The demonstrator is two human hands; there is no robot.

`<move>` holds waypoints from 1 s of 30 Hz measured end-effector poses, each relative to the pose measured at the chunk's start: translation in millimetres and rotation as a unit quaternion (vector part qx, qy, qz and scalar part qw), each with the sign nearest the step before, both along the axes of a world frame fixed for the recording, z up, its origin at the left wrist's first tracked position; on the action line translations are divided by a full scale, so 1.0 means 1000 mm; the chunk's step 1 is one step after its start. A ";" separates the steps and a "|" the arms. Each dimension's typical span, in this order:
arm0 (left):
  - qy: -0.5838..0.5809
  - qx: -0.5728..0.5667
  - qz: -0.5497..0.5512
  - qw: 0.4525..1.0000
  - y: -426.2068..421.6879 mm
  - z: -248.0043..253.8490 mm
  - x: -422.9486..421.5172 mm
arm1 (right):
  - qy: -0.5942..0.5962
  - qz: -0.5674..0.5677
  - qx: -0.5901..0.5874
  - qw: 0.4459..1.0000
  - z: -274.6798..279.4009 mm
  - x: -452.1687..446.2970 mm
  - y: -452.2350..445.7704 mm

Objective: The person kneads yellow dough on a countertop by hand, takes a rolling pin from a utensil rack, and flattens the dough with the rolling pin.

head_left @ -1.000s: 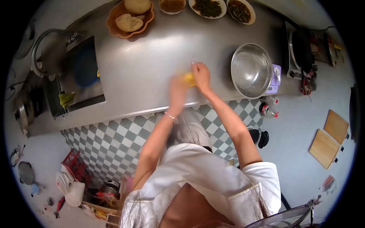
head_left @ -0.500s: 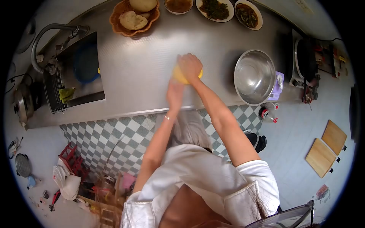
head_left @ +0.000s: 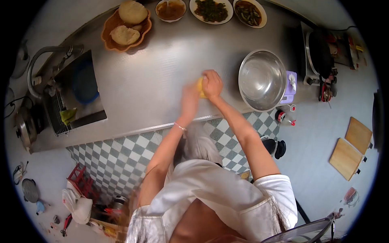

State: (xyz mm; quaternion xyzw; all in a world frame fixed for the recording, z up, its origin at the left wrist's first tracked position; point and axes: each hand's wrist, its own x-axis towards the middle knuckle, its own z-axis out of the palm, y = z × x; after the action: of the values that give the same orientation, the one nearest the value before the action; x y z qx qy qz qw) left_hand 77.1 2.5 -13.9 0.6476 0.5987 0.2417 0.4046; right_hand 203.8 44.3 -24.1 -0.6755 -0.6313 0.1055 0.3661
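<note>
On the steel desk, the right hand curls over a yellow lump. The left hand is blurred, its grip unclear.

Worktop lies open from the left grip across to the sink, and away to the basket and row of dishes along the back. Beside the right grip runs a narrower lane; then the steel basin, purple scale against it, obstructs sideways passage toward the stove.
</note>
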 end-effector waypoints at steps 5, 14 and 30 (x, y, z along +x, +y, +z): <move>-0.111 0.034 0.080 0.990 -0.004 -0.026 -0.004 | -0.085 0.045 -0.088 0.991 -0.005 -0.003 0.018; -0.254 -0.059 0.183 0.948 0.000 0.063 -0.118 | 0.325 -0.005 -0.143 0.935 -0.003 -0.116 0.009; -0.126 0.082 0.157 0.976 -0.033 0.001 -0.133 | -0.041 0.053 -0.016 0.998 0.008 -0.150 -0.010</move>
State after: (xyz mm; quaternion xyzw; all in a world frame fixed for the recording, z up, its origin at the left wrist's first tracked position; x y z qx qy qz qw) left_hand -55.7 -30.7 -12.6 0.5407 0.6156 0.4300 0.3791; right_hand 54.0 34.3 -15.8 -0.6506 -0.6789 0.1067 0.3231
